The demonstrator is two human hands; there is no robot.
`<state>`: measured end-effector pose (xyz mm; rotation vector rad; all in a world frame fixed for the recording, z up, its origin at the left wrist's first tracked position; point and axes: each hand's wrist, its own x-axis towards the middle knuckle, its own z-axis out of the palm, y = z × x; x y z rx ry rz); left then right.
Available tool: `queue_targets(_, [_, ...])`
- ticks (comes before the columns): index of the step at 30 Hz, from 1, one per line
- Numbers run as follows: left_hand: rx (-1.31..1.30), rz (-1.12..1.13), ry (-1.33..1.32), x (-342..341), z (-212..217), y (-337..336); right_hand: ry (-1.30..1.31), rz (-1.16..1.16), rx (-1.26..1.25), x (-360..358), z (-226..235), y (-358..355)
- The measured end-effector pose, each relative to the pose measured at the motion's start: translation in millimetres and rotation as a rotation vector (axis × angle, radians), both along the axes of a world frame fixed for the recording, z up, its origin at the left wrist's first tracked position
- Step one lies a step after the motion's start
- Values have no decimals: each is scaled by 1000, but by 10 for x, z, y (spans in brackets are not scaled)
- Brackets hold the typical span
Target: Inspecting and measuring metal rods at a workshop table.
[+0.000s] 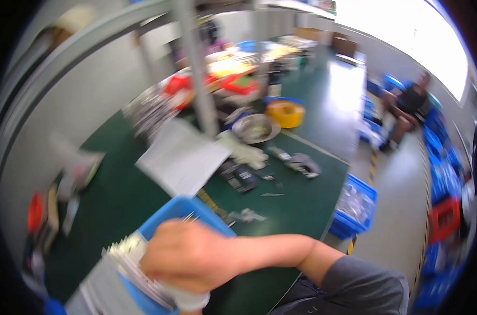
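Note:
My right hand (188, 252) reaches in from the lower right, blurred by motion. Its fingers look curled down and in, and what they hold, if anything, is hidden. The hand is over a blue plastic bin (176, 203) and against a stack of thin white strips (131, 257) with a toothed upper edge. A few thin metallic pins (190, 216) show beyond the knuckles. A white band (188, 300), with a little skin below it, appears under my right hand. It seems to be at my left wrist; the left hand's fingers are hidden.
A white sheet (183, 157), pale glove (244, 149), metal bowl (256, 128) and yellow tape roll (286, 113) lie on the green table (296, 210). A grey post (194, 68) rises at its back. A blue crate (354, 206) stands right; a person (412, 105) sits beyond.

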<state>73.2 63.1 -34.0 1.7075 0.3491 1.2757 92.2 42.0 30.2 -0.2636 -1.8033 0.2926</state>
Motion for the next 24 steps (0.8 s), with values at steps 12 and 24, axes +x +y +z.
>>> queue_targets(12, [54, -572, 5, 1214, -18, -336, 75, -109, 8, 14, 95, -73])
queue_targets(24, [51, -613, -12, 1472, -19, -505, 62, -229, 95, -41, 30, -54])
